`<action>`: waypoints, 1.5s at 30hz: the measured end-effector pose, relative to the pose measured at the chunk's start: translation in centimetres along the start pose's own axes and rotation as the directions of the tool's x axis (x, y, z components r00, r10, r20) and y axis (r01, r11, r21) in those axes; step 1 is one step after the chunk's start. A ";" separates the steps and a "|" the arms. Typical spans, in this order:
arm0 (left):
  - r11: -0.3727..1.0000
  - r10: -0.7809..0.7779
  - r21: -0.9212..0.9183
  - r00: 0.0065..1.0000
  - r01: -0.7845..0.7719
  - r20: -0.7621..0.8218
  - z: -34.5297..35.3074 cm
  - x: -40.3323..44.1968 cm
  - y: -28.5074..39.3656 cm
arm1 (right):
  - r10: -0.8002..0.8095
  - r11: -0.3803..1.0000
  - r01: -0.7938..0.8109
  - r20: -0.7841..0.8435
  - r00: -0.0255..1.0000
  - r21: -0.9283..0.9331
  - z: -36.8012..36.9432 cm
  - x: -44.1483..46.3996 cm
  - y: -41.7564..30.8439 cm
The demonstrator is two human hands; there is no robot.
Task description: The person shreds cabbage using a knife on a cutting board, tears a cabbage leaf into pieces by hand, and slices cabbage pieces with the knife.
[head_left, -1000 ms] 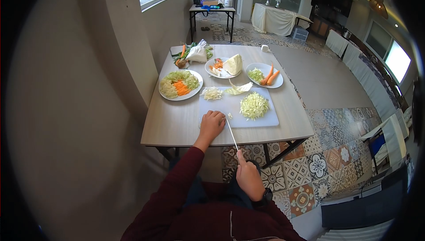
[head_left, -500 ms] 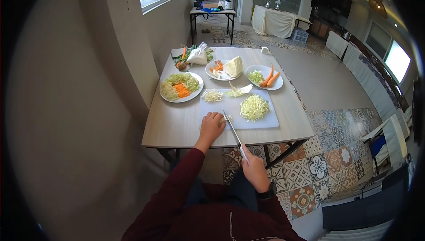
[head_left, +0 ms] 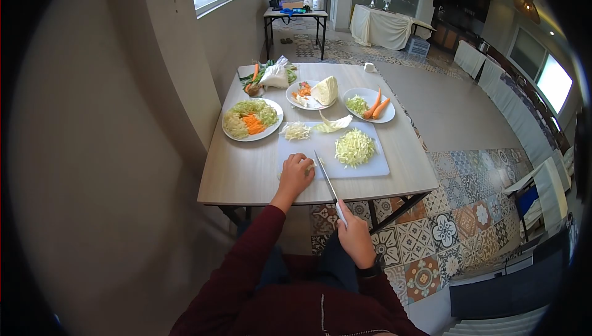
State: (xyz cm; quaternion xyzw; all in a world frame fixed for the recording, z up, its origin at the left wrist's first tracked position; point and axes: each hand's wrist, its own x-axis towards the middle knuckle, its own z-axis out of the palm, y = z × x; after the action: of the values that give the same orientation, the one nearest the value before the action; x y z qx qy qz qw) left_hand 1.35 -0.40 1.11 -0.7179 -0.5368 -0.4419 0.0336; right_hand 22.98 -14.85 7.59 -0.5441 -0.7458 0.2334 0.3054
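My right hand (head_left: 356,237) is wrapped round the handle of a knife (head_left: 327,178), whose blade points away over the white cutting board (head_left: 369,171). Beside the blade, at the board's front left, my left hand (head_left: 296,176) has curled fingers over a small pale piece, mostly hidden. A big heap of shredded cabbage (head_left: 354,148) lies on the board's right part. Toward its back are a smaller pale shredded pile (head_left: 296,130) and a loose cabbage leaf (head_left: 333,123).
Behind the board stand a plate of shredded vegetables (head_left: 279,110), a plate with a cabbage wedge (head_left: 325,91) and a plate with carrots (head_left: 380,107). A plastic bag (head_left: 275,77) and greens lie at the back left. A wall (head_left: 166,58) borders the table's left side.
Over the last second my right hand has shifted slightly right and toward me, with the knife tilting and its tip moving a little. My left hand stays nearly in place.
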 end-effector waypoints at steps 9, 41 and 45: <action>1.000 0.001 0.000 0.999 -0.001 0.047 0.3 0.0 -0.5 | 0.018 1.000 -0.018 0.013 1.000 0.025 0.0 -0.1 -0.2; 0.999 -0.024 -0.048 1.000 0.024 0.020 0.2 0.0 -0.2 | -0.030 0.998 0.032 0.045 0.999 -0.050 -0.1 -1.6 -1.6; 0.998 -0.034 -0.045 0.999 0.036 0.035 0.0 0.1 0.2 | -0.065 0.998 0.065 0.019 0.998 -0.012 0.8 0.9 -0.8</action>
State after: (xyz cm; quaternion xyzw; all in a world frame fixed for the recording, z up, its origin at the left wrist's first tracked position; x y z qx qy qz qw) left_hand 1.50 -0.38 1.25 -0.7164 -0.5396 -0.4422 0.0001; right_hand 21.64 -14.30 7.73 -0.5193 -0.7674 0.2235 0.3024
